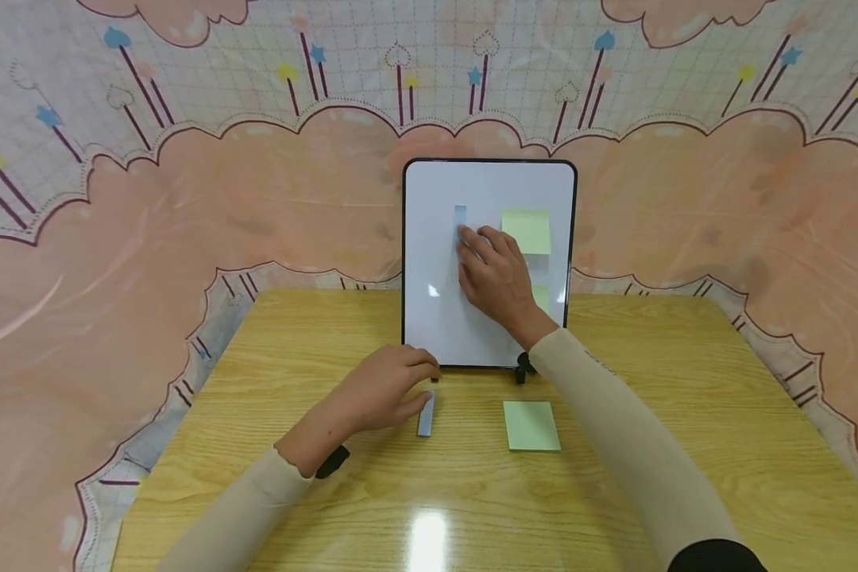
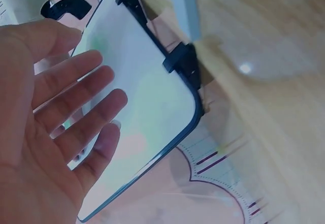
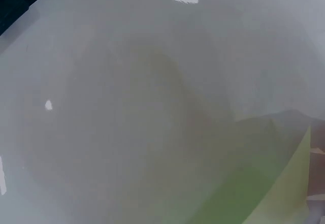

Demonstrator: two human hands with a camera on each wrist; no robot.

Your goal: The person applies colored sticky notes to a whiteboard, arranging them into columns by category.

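Observation:
A whiteboard (image 1: 436,326) with a black frame stands upright on the table. My right hand (image 1: 496,274) reaches up to it, fingertips on a narrow blue sticky strip (image 1: 461,214) stuck upright on its left half. Beside that hand, a green sticky note (image 1: 526,230) is on the board's upper right; a second green note (image 1: 539,297) lower down is mostly hidden by the hand. My left hand (image 1: 379,389) hovers with relaxed fingers over a pad of blue strips (image 1: 425,421), which also shows in the left wrist view. The left palm (image 2: 51,117) holds nothing.
A square pad of green notes (image 1: 532,427) lies on the wooden table (image 1: 293,508) in front of the board. Small black feet (image 1: 520,369) support the board's lower edge. A patterned cloth (image 1: 314,191) hangs behind and around the table.

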